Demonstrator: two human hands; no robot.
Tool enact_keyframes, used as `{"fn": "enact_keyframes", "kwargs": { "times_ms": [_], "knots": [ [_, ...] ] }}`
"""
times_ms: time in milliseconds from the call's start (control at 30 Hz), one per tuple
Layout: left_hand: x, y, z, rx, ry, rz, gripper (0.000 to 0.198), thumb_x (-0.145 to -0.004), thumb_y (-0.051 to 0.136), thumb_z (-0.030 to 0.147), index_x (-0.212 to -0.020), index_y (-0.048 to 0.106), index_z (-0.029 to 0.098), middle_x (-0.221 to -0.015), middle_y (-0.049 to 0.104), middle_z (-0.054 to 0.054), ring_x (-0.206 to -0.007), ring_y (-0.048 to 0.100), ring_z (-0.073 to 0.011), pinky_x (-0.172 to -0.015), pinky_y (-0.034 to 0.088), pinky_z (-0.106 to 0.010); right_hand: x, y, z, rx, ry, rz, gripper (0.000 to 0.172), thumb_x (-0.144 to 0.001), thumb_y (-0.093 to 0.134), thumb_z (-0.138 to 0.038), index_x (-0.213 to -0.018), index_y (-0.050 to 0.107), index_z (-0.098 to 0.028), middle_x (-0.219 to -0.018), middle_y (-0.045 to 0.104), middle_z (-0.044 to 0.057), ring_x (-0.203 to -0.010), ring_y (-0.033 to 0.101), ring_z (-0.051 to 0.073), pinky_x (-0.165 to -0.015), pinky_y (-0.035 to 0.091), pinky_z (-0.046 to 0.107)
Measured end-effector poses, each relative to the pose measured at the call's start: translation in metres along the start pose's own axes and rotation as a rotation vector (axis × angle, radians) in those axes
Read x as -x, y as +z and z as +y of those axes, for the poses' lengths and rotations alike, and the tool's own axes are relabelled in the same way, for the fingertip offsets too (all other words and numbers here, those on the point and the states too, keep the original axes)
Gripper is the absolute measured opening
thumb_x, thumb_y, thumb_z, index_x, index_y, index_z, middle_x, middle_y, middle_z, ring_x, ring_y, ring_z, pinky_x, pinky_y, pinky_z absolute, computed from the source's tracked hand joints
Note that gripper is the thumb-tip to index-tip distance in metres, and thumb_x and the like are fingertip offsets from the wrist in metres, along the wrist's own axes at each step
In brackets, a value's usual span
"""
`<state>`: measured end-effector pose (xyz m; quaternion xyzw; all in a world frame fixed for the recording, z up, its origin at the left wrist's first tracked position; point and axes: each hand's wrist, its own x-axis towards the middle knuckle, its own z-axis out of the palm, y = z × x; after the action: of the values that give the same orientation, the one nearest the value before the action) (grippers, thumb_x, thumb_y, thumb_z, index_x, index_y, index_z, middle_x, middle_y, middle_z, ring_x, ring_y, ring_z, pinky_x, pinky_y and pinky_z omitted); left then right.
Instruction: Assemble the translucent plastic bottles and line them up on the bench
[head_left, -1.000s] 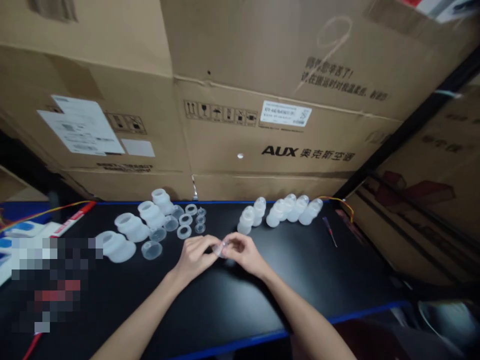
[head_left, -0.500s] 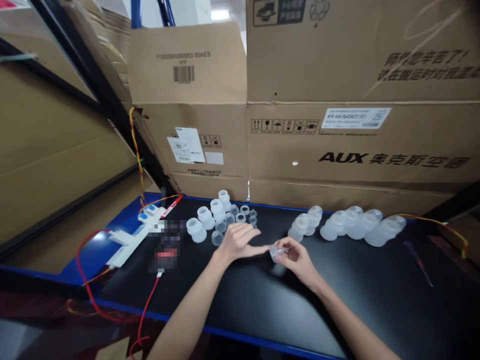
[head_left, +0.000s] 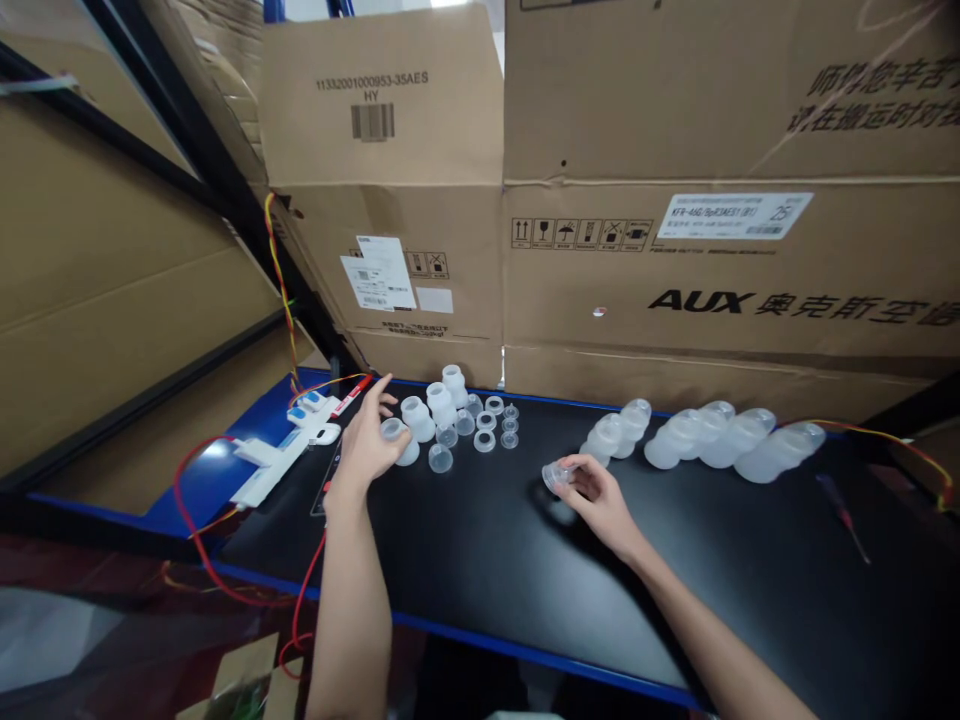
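Observation:
My right hand (head_left: 598, 492) pinches a clear plastic cap (head_left: 556, 477) above the black table. At the left, my left hand (head_left: 367, 440) is at the nearest of several translucent white bottles (head_left: 407, 452), its fingers apart and partly in front of that bottle. Whether the thumb touches it, I cannot tell. Beside the bottles lie several clear domed cups (head_left: 440, 458), white rings (head_left: 485, 440) and small clear valve-like pieces (head_left: 510, 425).
Several frosted bottles with domed tops (head_left: 724, 437) stand at the back right, near a thin screwdriver (head_left: 843, 518). A white power strip (head_left: 274, 470) with red cables lies at the left. Cardboard (head_left: 585, 330) walls the back edge.
My left hand has moved left, away from the clear cap, to the nearest white bottle. My right hand keeps the cap in nearly the same place. The camera view has shifted slightly.

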<state>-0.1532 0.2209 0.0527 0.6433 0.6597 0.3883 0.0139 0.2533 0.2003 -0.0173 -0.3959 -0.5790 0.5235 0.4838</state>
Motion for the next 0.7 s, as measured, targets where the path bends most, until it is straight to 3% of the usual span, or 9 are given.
{"fn": "enact_keyframes", "kwargs": {
  "times_ms": [67,133,200,333,433,567,700],
  "knots": [
    [0.002,-0.004,-0.003,-0.01,-0.069,-0.051,0.096,-0.07,0.067,0.022,-0.162,0.041,0.028,-0.124,0.072,-0.003,-0.093,0.071,-0.0222,-0.087,0.058,-0.036,0.0,0.001,0.0,0.019,-0.011,-0.013,0.043,-0.086,0.089,-0.052,-0.11,0.067,-0.023,-0.107,0.075,0.008,-0.089,0.07,0.021,-0.082,0.059,0.034],
    [0.003,-0.007,-0.002,-0.025,-0.094,-0.019,0.087,-0.07,0.067,0.02,-0.155,0.052,0.029,-0.117,0.076,-0.001,-0.092,0.073,-0.022,-0.087,0.057,-0.035,0.0,0.002,-0.001,0.034,-0.02,-0.02,0.042,-0.087,0.088,-0.052,-0.111,0.068,-0.023,-0.106,0.075,0.008,-0.089,0.07,0.021,-0.082,0.06,0.035],
    [0.003,-0.009,0.001,-0.021,-0.063,0.095,0.076,-0.072,0.066,0.022,-0.147,0.061,0.028,-0.112,0.077,-0.001,-0.092,0.073,-0.0224,-0.087,0.058,-0.035,0.0,0.003,-0.002,0.047,-0.023,-0.015,0.042,-0.088,0.087,-0.052,-0.112,0.068,-0.023,-0.106,0.075,0.008,-0.088,0.07,0.021,-0.082,0.06,0.036],
    [0.005,-0.013,0.01,0.016,0.106,0.458,0.062,-0.076,0.065,0.026,-0.138,0.067,0.017,-0.11,0.077,-0.007,-0.095,0.074,-0.0251,-0.088,0.059,-0.039,0.002,0.005,-0.001,0.05,-0.054,0.034,0.048,-0.089,0.085,-0.052,-0.124,0.065,-0.025,-0.112,0.072,0.009,-0.087,0.069,0.02,-0.082,0.062,0.036],
    [0.007,-0.008,0.02,0.039,0.214,0.592,0.055,-0.077,0.066,0.026,-0.131,0.069,0.014,-0.106,0.077,-0.009,-0.095,0.074,-0.0268,-0.087,0.059,-0.042,0.002,0.006,0.002,0.049,-0.08,0.047,0.053,-0.091,0.084,-0.051,-0.132,0.061,-0.026,-0.117,0.069,0.009,-0.089,0.069,0.02,-0.082,0.062,0.037],
    [0.01,0.013,0.042,0.205,0.327,0.598,0.041,-0.085,0.069,0.031,-0.124,0.068,0.017,-0.11,0.075,-0.011,-0.101,0.073,-0.0287,-0.091,0.06,-0.049,0.003,0.008,0.006,0.074,-0.087,0.026,0.051,-0.093,0.082,-0.049,-0.134,0.061,-0.027,-0.117,0.068,0.008,-0.089,0.069,0.02,-0.082,0.062,0.037],
    [0.02,0.045,0.078,0.501,0.474,0.376,0.041,-0.092,0.071,0.03,-0.131,0.068,0.019,-0.116,0.076,-0.014,-0.105,0.073,-0.0292,-0.085,0.062,-0.046,0.004,0.011,0.004,0.074,-0.137,0.078,0.054,-0.094,0.081,-0.048,-0.137,0.057,-0.028,-0.118,0.068,0.008,-0.088,0.07,0.02,-0.081,0.062,0.036]
  ]
}}
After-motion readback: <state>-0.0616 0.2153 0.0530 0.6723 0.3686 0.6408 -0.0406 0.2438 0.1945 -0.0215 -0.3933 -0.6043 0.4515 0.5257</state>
